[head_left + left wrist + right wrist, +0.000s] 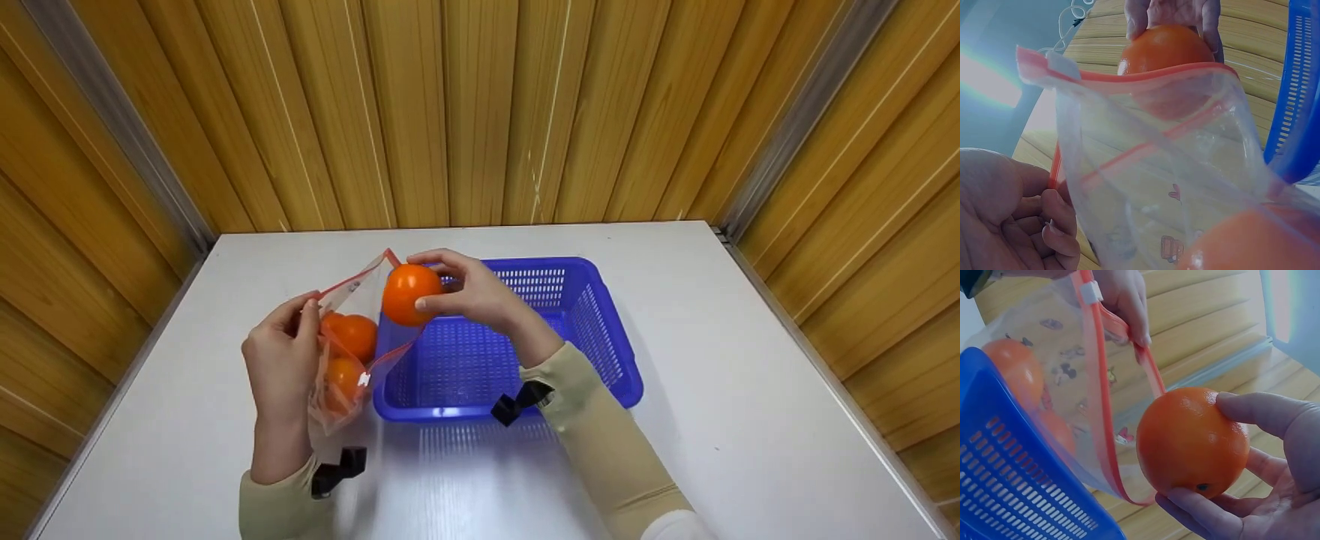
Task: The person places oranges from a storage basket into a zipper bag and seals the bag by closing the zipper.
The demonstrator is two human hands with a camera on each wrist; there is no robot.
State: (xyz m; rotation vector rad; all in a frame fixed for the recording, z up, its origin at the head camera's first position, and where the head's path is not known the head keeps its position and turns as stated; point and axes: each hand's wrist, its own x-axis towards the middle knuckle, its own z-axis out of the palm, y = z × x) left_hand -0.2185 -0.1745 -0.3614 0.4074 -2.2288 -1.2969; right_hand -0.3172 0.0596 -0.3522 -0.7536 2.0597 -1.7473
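Note:
My left hand (285,356) pinches the red-edged rim of a clear zip bag (1092,382), whose mouth gapes toward the right. Several oranges (352,337) lie inside the bag. A white slider (1091,292) sits on the red zip strip. At the bag's mouth, my right hand (480,292) grips another orange (1193,441) between thumb and fingers. In the left wrist view that held orange (1165,48) is partly behind the red rim. Small cartoon prints show on the bag's film.
A blue plastic basket (506,414) with slotted walls stands on the white table (750,450), right beside the bag, and holds nothing visible. Wood-look panels (480,112) enclose the table at the back and both sides.

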